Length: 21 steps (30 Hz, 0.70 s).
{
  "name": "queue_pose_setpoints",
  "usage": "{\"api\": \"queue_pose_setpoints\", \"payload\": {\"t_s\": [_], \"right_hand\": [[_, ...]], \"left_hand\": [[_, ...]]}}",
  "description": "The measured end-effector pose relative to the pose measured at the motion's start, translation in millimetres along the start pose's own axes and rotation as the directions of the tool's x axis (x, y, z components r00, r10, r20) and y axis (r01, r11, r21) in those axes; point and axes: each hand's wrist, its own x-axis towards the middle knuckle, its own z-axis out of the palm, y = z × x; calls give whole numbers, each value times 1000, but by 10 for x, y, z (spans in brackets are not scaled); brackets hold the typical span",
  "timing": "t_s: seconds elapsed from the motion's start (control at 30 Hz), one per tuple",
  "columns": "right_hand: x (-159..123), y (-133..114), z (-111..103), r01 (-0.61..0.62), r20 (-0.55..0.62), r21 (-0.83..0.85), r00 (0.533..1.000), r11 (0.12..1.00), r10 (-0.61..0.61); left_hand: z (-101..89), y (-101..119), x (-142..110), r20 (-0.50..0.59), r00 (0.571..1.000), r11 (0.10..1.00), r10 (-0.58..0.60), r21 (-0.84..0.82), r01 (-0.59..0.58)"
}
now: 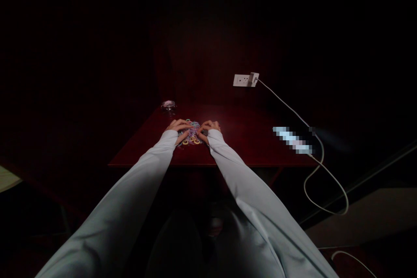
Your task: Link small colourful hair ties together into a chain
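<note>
A small heap of hair ties (194,132), purple, teal and yellow, lies on the dark red table between my two hands. From the left, my left hand (179,127) reaches over the edge of the heap, its fingers stretched out and its thumb apart. On the opposite side, my right hand (210,127) curves its fingers against the heap, with the thumb spread below them. Both hands touch the heap's sides, and neither visibly grips a single tie. Part of the heap is hidden under the fingers. Several yellow rings (185,142) show at its near edge.
A clear round jar (168,106) stands at the table's back left. To the right lies a lit, pixelated device (292,140), joined by a white cable (345,200) to a wall socket (241,80). The table's front edge (195,164) runs beneath my forearms. The surroundings are dark.
</note>
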Motion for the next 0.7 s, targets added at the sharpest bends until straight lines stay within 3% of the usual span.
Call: {"api": "queue_pose_setpoints", "payload": {"t_s": [0.23,0.7], "right_hand": [[1,-11,-1,-55,-25,-27,998,998,55],[-9,-28,-19,-17,1,-44,1000,999,17]], "left_hand": [[-8,10,-3,-8,1000,1000,1,-2,-1],[8,-35,-1,11,1000,1000,-8,7,8]]}}
